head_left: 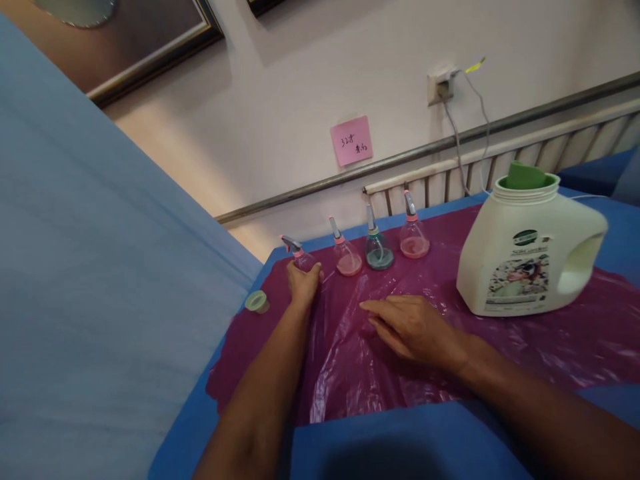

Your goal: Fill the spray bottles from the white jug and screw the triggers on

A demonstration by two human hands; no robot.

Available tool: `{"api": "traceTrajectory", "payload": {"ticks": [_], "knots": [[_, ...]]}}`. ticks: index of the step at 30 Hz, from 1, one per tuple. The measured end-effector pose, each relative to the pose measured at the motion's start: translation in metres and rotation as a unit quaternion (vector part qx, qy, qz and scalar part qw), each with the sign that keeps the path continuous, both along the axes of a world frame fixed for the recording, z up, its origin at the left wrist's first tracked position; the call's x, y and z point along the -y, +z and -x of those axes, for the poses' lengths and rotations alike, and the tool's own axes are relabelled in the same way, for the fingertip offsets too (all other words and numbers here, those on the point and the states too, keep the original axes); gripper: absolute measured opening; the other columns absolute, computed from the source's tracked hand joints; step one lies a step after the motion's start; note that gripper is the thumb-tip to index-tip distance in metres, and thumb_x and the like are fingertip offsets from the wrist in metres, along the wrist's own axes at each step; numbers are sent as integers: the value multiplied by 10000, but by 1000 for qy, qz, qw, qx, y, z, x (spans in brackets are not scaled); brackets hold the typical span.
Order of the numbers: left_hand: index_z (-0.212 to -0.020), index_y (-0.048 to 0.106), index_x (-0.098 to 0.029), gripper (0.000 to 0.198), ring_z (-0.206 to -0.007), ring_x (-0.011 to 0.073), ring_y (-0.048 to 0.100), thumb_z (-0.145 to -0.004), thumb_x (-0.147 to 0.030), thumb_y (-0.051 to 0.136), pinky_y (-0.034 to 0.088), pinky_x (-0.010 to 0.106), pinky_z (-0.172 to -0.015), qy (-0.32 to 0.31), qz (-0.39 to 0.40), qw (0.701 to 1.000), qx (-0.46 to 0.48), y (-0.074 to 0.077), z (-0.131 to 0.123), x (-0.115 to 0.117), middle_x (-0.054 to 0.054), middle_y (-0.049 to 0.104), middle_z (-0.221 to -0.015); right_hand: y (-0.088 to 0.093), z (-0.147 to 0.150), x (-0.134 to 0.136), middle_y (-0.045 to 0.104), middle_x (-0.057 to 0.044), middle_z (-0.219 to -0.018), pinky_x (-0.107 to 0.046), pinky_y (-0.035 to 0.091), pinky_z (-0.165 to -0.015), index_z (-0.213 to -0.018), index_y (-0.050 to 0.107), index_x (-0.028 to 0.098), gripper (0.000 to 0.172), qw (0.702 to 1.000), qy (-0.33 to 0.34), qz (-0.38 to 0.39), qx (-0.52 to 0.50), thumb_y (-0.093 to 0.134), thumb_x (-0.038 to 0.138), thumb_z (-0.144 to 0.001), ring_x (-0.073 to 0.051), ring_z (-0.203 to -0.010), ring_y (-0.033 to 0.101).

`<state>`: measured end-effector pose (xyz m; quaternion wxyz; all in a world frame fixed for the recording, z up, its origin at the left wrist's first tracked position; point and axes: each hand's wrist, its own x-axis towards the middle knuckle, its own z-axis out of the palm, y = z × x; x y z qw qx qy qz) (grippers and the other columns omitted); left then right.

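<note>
leftmost spray bottle (299, 253): on the purple plastic sheet (345, 347), at the left end of a row, straight beyond the wrist of the left hand (303, 283), which is the nearer one; the right hand (413, 327) lies nearer and to the right, well apart from it.
long axis: roughly upright but leaning, its top tipped left (more so than its neighbours), the spray head at the left end.
look of it: a clear body, a pink collar, a grey-and-pink spray head; its lower part is behind the hand, so i cannot tell how much liquid it has.
left hand grip: fingers and thumb curled around the body, drawn in as far as the bottle lets them.
right hand pose: palm down over the sheet, index finger stretched out, the others loosely bent; nothing is seen in it (the palm is hidden).
row to the right: a pink-filled bottle (349, 262), a teal bottle (380, 257), then a second pink-filled bottle (415, 247).
green cup (257, 302): on the sheet, left of the left hand.
white jug (477, 260): at the right, a green piece (525, 175) in its mouth.
</note>
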<state>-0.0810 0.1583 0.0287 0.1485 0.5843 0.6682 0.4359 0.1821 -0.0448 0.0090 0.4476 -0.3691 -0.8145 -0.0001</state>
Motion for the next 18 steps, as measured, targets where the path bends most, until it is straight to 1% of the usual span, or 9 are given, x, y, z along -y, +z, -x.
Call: {"api": "traceTrajectory", "payload": {"ticks": [2,4,7,10,11,13,14,15,18], "knots": [[-1459,478,-190,726,-1492,369,634,-908,-367,917,462,555,-1270,24,3,999,23,7,1,5,232,650,-1524,3,-1,1,843,-88,-997,-399,602,-745,-1393,746,170,307,1000,-4,-6,5,604,221,-1125,-249,-819,785],[-1446,501,-184,722,-1460,370,653,-896,-372,929,473,558,-1262,20,-1,999,38,18,0,19,229,661,-1513,6,-3,1,846,-79,-995,-393,608,-747,-1382,750,184,300,1000,-13,-8,-4,607,216,-1121,-244,-819,789],[-1426,552,-184,705,-1380,342,698,-865,-356,943,507,528,-1235,-21,-8,998,57,33,-9,58,189,707,-1454,11,-5,1,869,-88,-1120,-416,646,-838,-1372,752,220,291,998,-34,-8,-58,605,219,-1121,-260,-931,821],[-1383,630,-205,661,-1210,295,767,-828,-350,958,591,452,-1119,-107,-4,991,78,39,-31,113,117,780,-1320,17,-7,0,862,-98,-1222,-466,663,-963,-1378,745,242,286,988,-61,-3,-140,631,254,-1115,-284,-1075,825],[-1402,639,-221,648,-1196,278,774,-840,-342,939,603,427,-1098,-145,-2,985,93,38,-41,132,100,787,-1322,19,-9,1,857,-99,-1243,-480,662,-1000,-1382,743,250,289,984,-69,1,-166,648,272,-1110,-288,-1110,820],[-1469,633,-244,653,-1261,283,765,-869,-280,888,596,436,-1125,-240,26,956,164,35,-59,164,107,774,-1408,23,-11,2,844,-97,-1299,-496,650,-1058,-1400,736,269,308,976,-75,16,-205,673,308,-1101,-290,-1167,807],[-1491,628,-254,675,-1300,291,754,-868,-263,888,591,446,-1144,-277,46,942,183,33,-66,177,111,762,-1445,24,-12,4,836,-94,-1328,-495,645,-1071,-1416,728,278,324,973,-71,28,-217,678,324,-1100,-287,-1185,801],[-1482,636,-251,701,-1313,305,750,-836,-239,909,592,460,-1150,-302,63,932,188,31,-73,186,117,761,-1451,25,-13,5,827,-91,-1353,-490,642,-1074,-1437,718,285,343,971,-63,41,-225,680,336,-1099,-283,-1195,796],[-1481,643,-264,725,-1335,326,738,-824,-253,950,592,506,-1165,-347,90,914,190,24,-85,200,118,761,-1455,25,-13,8,816,-81,-1346,-468,639,-1046,-1448,708,295,382,971,-46,66,-227,726,358,-1071,-274,-1171,785]]}}
